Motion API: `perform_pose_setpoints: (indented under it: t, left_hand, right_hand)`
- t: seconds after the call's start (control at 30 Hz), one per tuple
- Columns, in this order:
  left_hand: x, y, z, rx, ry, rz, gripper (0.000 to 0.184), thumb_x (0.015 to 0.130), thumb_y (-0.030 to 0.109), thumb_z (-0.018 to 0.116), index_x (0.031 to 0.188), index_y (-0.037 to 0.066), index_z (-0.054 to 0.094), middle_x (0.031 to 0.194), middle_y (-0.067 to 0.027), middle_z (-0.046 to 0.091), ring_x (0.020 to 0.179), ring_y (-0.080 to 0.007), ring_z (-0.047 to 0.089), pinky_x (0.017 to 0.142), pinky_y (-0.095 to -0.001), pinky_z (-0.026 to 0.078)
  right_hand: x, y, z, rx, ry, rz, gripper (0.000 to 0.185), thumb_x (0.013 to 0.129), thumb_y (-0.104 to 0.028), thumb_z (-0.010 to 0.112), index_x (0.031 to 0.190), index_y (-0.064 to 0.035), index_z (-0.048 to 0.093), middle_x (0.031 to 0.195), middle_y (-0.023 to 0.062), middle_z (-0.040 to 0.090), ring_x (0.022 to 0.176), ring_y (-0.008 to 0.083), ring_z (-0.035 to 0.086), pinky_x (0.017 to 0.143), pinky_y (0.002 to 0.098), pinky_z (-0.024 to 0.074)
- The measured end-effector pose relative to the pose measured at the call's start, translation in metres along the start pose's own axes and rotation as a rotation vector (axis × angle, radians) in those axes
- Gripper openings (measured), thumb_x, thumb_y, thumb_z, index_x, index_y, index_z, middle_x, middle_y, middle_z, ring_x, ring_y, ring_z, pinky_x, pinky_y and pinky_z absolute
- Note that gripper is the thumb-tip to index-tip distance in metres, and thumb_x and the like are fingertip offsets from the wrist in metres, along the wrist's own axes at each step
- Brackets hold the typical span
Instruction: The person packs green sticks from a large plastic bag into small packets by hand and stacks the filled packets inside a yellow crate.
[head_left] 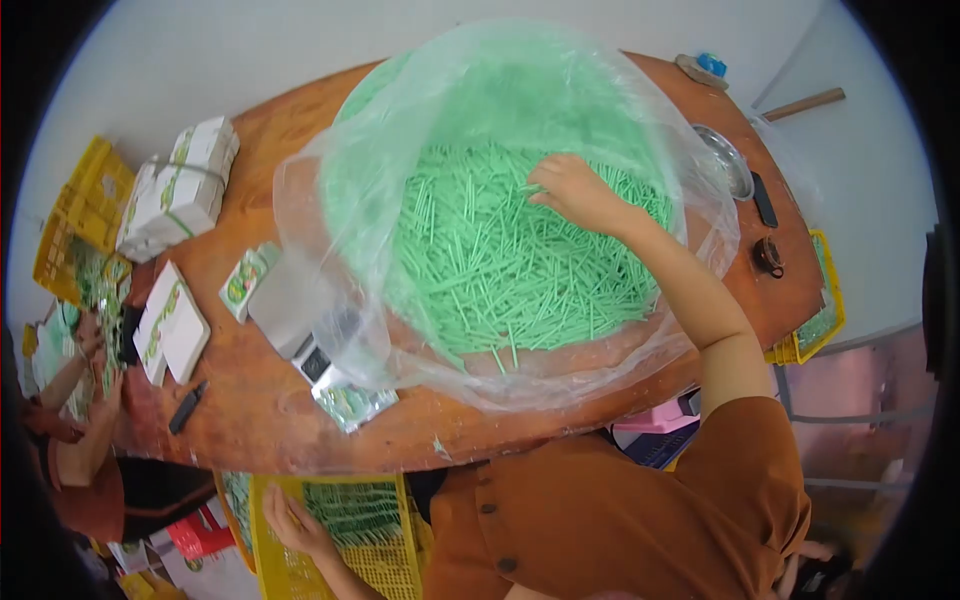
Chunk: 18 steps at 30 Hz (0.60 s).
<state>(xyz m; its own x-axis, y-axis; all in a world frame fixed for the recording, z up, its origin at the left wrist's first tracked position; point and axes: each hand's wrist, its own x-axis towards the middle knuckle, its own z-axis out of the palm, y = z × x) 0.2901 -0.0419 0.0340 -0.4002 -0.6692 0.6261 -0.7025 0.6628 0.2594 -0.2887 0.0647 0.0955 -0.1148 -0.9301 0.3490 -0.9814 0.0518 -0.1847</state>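
Observation:
A large clear plastic bag (300,205) lies spread open on the table, full of thin light-green sticks (490,270). Over the pile reaches my right hand (575,190), its fingers curled together with a few green stick ends at the fingertips. My left hand (298,522) is low, at the table's front edge, over a yellow crate (375,565); its fingers are extended and nothing shows in them. Rows of green-filled packets (350,512) lie in that crate. Left of the bag are a small scale (312,360) and a sealed packet (355,403).
On the wooden table (250,410) stand strapped white cartons (180,190), flat white boxes (172,325), a small printed pack (245,280) and a black-handled cutter (188,407). A metal bowl (735,165) sits right. Another person's hands (95,370) work at far left.

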Motion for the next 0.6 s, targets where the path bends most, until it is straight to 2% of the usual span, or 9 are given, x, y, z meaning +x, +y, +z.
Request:
perform_pose_setpoints:
  t: [0.13, 0.27, 0.33, 0.4, 0.47, 0.5, 0.53, 0.57, 0.6]
  left_hand:
    - [0.031, 0.051, 0.027, -0.302, 0.024, 0.061, 0.017, 0.083, -0.005, 0.054, 0.099, -0.005, 0.060, 0.095, -0.0175, 0.063, 0.089, -0.0312, 0.059, 0.080, -0.0359, 0.047]
    - [0.071, 0.120, 0.056, -0.711, -0.142, 0.037, 0.020, 0.077, -0.009, 0.057, 0.095, -0.004, 0.062, 0.089, -0.0182, 0.064, 0.082, -0.0293, 0.062, 0.076, -0.0328, 0.048]
    - [0.119, 0.171, 0.089, -0.723, -0.140, 0.252, 0.050, 0.074, 0.012, 0.066, 0.117, -0.005, 0.049, 0.116, -0.0201, 0.053, 0.110, -0.0354, 0.049, 0.093, -0.0444, 0.037]
    - [0.154, 0.231, 0.113, -0.621, -0.449, 0.311, 0.075, 0.074, 0.033, 0.066, 0.131, -0.003, 0.033, 0.129, -0.0228, 0.040, 0.124, -0.0384, 0.032, 0.104, -0.0507, 0.020]
    - [0.152, 0.269, 0.168, -0.646, -0.450, 0.354, 0.073, 0.079, 0.034, 0.062, 0.133, -0.003, 0.030, 0.132, -0.0223, 0.038, 0.127, -0.0357, 0.030, 0.105, -0.0477, 0.020]
    - [0.156, 0.274, 0.171, -0.648, -0.439, 0.373, 0.073, 0.079, 0.034, 0.062, 0.133, -0.003, 0.030, 0.132, -0.0223, 0.038, 0.127, -0.0357, 0.030, 0.105, -0.0477, 0.020]
    - [0.159, 0.278, 0.172, -0.971, -0.347, 0.190, 0.069, 0.081, 0.033, 0.060, 0.133, -0.003, 0.031, 0.132, -0.0220, 0.038, 0.126, -0.0346, 0.032, 0.104, -0.0458, 0.022]
    - [0.161, 0.280, 0.174, -1.286, -0.259, -0.009, 0.065, 0.084, 0.031, 0.058, 0.133, -0.003, 0.031, 0.132, -0.0216, 0.038, 0.126, -0.0336, 0.033, 0.104, -0.0439, 0.023]
    - [0.168, 0.274, 0.178, -1.247, -0.269, -0.017, 0.062, 0.086, 0.031, 0.055, 0.133, -0.003, 0.031, 0.133, -0.0215, 0.038, 0.125, -0.0327, 0.034, 0.104, -0.0417, 0.024]
  right_hand:
    - [0.001, -0.034, 0.051, 0.066, -0.364, 0.136, 0.027, 0.086, -0.029, 0.054, 0.097, -0.0050, 0.048, 0.070, 0.0174, 0.057, 0.067, 0.0372, 0.055, 0.062, 0.0452, 0.0431]
    - [-0.011, -0.048, 0.041, 0.271, -0.387, 0.147, 0.029, 0.087, -0.030, 0.052, 0.099, -0.0046, 0.045, 0.067, 0.0197, 0.056, 0.065, 0.0385, 0.056, 0.056, 0.0454, 0.0424]
    - [-0.003, -0.073, 0.029, 0.198, -0.370, 0.105, 0.028, 0.087, -0.029, 0.052, 0.097, -0.0042, 0.047, 0.065, 0.0201, 0.055, 0.067, 0.0383, 0.056, 0.058, 0.0456, 0.0423]
    - [-0.010, -0.085, 0.048, 0.264, -0.292, -0.039, 0.027, 0.086, -0.029, 0.053, 0.095, -0.0040, 0.048, 0.065, 0.0199, 0.055, 0.066, 0.0384, 0.056, 0.058, 0.0458, 0.0422]
    - [-0.012, -0.086, 0.040, 0.321, -0.201, -0.143, 0.027, 0.086, -0.029, 0.054, 0.094, -0.0037, 0.049, 0.065, 0.0196, 0.055, 0.066, 0.0384, 0.056, 0.058, 0.0459, 0.0421]
    - [-0.011, -0.084, 0.024, 0.329, -0.153, 0.026, 0.026, 0.085, -0.026, 0.055, 0.095, -0.0028, 0.050, 0.071, 0.0195, 0.057, 0.068, 0.0381, 0.056, 0.059, 0.0446, 0.0426]
    - [-0.012, -0.080, 0.013, 0.342, -0.098, 0.205, 0.025, 0.085, -0.023, 0.056, 0.096, -0.0019, 0.051, 0.076, 0.0194, 0.059, 0.071, 0.0378, 0.057, 0.061, 0.0433, 0.0430]
    - [-0.013, -0.063, 0.013, 0.338, -0.079, 0.223, 0.025, 0.085, -0.023, 0.056, 0.096, -0.0019, 0.051, 0.076, 0.0194, 0.059, 0.071, 0.0378, 0.057, 0.061, 0.0433, 0.0430]
    - [-0.015, -0.039, 0.020, 0.162, -0.132, 0.223, 0.025, 0.085, -0.023, 0.056, 0.096, -0.0020, 0.051, 0.078, 0.0195, 0.059, 0.073, 0.0368, 0.058, 0.061, 0.0424, 0.0435]
